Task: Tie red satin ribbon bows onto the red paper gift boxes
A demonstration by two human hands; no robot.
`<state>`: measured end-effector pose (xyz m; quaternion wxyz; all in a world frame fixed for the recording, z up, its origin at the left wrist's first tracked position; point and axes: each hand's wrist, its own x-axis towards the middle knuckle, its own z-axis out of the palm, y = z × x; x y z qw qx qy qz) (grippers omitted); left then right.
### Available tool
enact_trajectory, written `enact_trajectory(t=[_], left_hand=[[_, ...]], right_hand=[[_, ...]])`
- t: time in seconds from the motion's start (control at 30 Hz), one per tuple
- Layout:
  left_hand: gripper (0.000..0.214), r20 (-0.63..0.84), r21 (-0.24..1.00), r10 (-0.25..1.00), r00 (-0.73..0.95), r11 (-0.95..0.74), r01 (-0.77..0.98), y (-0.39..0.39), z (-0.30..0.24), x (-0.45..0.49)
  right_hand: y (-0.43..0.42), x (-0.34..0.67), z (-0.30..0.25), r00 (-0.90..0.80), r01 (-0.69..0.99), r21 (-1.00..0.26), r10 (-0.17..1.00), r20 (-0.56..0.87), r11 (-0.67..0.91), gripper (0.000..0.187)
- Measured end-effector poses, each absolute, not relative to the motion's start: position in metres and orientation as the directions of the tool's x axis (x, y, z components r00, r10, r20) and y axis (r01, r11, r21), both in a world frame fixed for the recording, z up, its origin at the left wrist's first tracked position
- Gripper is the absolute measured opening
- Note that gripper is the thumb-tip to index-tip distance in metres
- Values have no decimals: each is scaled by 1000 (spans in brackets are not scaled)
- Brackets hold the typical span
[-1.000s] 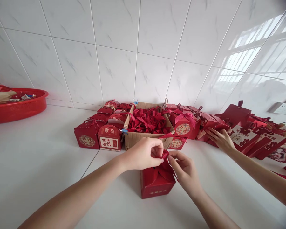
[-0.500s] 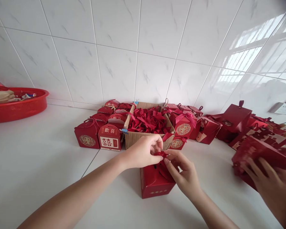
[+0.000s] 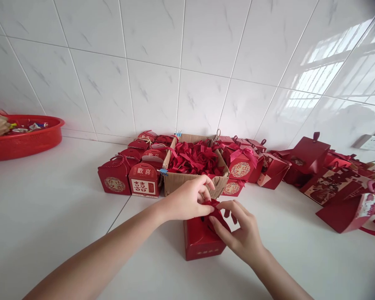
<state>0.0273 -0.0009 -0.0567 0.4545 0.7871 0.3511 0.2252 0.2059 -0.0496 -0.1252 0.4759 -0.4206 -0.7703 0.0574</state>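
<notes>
A small red gift box stands on the white tiled surface right in front of me. Both my hands are on its top. My left hand pinches a red ribbon at the top of the box, fingers closed. My right hand is curled around the same ribbon from the right, its fingers bent over the box's top flaps. Just behind the box sits a cardboard carton filled with loose red ribbons.
Finished red gift boxes stand left of the carton, more to its right. Further red boxes and bags lie scattered at the right. A red round tray with wrapped items sits at the far left. A white tiled wall rises behind.
Another person's hand at the right took a red box and has left the view. My right hand has moved lower over the box top, fingers curling onto the ribbon.
</notes>
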Motion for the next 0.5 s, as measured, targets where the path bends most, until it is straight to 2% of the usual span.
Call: enact_trajectory(t=[0.23,0.4,0.5], left_hand=[[37,4,900,750,661,-290,324,-1,-57,27],[39,-1,902,741,672,-289,321,0,-58,27],[40,11,900,737,676,-302,314,1,-58,26]], right_hand=[[-50,205,-126,-173,630,-506,741,649,589,25],[-50,205,-124,-170,633,-495,731,661,595,13],[-50,207,-123,-169,639,-487,726,667,595,12]])
